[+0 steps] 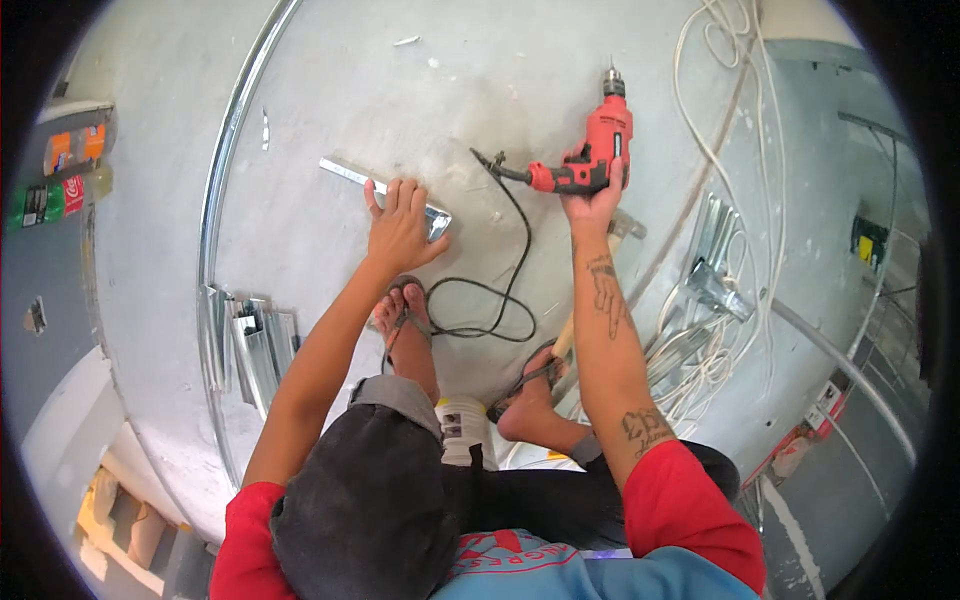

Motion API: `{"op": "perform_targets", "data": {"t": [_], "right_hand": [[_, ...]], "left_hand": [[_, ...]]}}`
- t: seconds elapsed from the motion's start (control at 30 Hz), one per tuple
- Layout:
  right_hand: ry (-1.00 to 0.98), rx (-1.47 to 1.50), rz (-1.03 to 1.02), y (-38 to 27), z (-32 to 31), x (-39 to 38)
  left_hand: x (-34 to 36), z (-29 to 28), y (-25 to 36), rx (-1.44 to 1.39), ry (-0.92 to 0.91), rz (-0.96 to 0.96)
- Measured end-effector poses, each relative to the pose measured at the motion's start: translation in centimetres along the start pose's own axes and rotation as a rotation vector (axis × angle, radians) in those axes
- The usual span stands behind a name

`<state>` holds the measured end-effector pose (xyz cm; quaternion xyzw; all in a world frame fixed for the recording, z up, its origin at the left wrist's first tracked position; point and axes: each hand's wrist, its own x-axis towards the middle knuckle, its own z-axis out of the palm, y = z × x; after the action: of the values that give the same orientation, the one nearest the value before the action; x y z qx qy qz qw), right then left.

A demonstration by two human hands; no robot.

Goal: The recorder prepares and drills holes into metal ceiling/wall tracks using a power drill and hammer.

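My right hand (593, 204) is wrapped around the grip of a red and black corded power drill (607, 130). Its chuck and bit point away from me over the grey floor. A black cord (524, 235) leads from the drill's grip and loops down toward my feet. To the left, my left hand (402, 222) is closed over a short piece of shiny metal channel (345, 171) lying at a slant on the floor. The channel's far end sticks out past my fingers, and its middle is hidden under them. Partly covered by my right forearm is a hammer (629, 225).
Cut metal channels (258, 350) lie in a bundle at left, beside a long curved metal track (222, 150). White cable (765, 150) coils at right among more metal pieces (715, 230). A white bucket (463, 425) stands between my sandalled feet. Bottles (60, 200) are at far left.
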<state>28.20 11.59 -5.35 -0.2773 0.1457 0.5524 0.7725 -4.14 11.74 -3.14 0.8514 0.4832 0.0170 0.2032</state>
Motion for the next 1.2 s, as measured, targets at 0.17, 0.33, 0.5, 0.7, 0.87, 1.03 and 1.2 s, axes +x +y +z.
{"op": "perform_targets", "data": {"t": [0.17, 0.33, 0.5, 0.7, 0.87, 1.03, 1.2], "right_hand": [[0.081, -0.008, -0.008, 1.4, 0.1, 0.8], [0.108, -0.389, 0.052, -2.7, -2.0, 0.5], [0.446, -0.745, 0.033, -4.8, -2.7, -10.3], [1.091, -1.799, -0.439, -10.1, -12.6, -19.8], [1.137, -1.762, -0.632, -10.7, -12.9, -21.2], [1.020, -1.593, -0.569, -9.1, -8.3, -22.8], [0.449, -1.470, -0.813, -9.7, 9.8, -31.5]], "left_hand": [[-0.2, 0.5, -0.7, 0.012, 0.054, 0.001], [1.1, 1.8, 1.3, 0.011, 0.067, 0.095], [-0.4, -0.4, -0.2, 0.114, -0.064, -0.041], [-1.4, -1.4, 1.7, -0.019, 0.056, 0.060], [-6.0, -3.4, 1.1, -0.051, 0.112, 0.078], [-11.8, -3.2, -1.6, -0.027, 0.155, 0.002], [-16.7, -1.6, -8.8, 0.135, 0.293, 0.073]]}}
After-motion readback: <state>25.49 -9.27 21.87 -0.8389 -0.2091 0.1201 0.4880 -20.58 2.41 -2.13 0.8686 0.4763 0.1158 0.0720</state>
